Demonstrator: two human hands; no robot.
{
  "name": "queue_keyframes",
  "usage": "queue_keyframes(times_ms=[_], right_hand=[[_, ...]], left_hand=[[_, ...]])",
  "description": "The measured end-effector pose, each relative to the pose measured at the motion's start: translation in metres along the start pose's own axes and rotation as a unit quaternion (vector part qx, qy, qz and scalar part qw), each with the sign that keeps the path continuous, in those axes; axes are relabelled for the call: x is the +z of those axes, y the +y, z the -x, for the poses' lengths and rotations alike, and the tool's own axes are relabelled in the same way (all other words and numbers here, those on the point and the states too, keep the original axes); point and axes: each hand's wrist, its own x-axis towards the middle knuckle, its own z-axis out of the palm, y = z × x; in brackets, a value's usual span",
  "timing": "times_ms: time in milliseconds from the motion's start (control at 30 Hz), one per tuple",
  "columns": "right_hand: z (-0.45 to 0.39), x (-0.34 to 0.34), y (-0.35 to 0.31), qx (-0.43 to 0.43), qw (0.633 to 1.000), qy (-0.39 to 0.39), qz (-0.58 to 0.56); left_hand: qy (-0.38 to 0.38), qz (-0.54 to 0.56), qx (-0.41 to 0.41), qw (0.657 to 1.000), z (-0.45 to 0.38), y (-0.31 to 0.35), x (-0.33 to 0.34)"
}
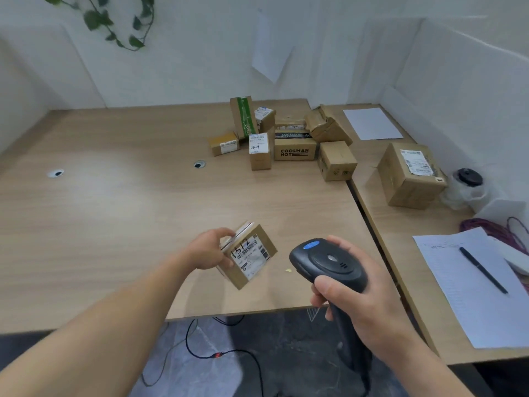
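My left hand (207, 250) grips a small cardboard box (252, 257) by its left side, above the near part of the wooden table (114, 224). The box is tilted and its white barcode label with "1512" handwritten on it faces up toward me. My right hand (357, 287) holds a black handheld barcode scanner (326, 260) by its handle, just right of the box. The scanner's head with a blue button points toward the box.
Several cardboard parcels (292, 138) are piled at the table's far right. A larger parcel (409, 176) sits on the side desk with a blank sheet (372, 123), lined paper (472, 282), a pen (483, 270). Cables (229, 353) lie on the floor below.
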Motion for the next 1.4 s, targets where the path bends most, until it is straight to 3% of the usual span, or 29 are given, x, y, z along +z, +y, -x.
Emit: queue_keyframes(times_ms=[100,400,933,1033,1200,1400], right_hand=[[-0.001,0.041,-0.009,-0.015,0.999,-0.036,0.019],[0.007,0.185,-0.044,-0.08,0.989,-0.117,0.035],[0.01,0.362,-0.068,-0.124,0.97,-0.206,0.025],[-0.001,0.378,-0.068,-0.113,0.974,-0.196,0.009],[-0.023,0.4,-0.076,-0.1,0.973,-0.207,-0.034],[-0.059,0.418,-0.085,-0.098,0.966,-0.235,-0.051]], left_hand=[[0.001,0.057,-0.009,0.998,0.019,-0.022,-0.058],[0.039,0.056,-0.031,0.997,0.109,-0.105,-0.195],[0.137,0.133,-0.07,0.979,0.208,-0.254,-0.285],[0.187,0.2,-0.069,0.959,0.213,-0.268,-0.285],[0.307,0.339,-0.043,0.888,0.202,-0.28,-0.257],[0.363,0.404,-0.064,0.837,0.188,-0.286,-0.243]])
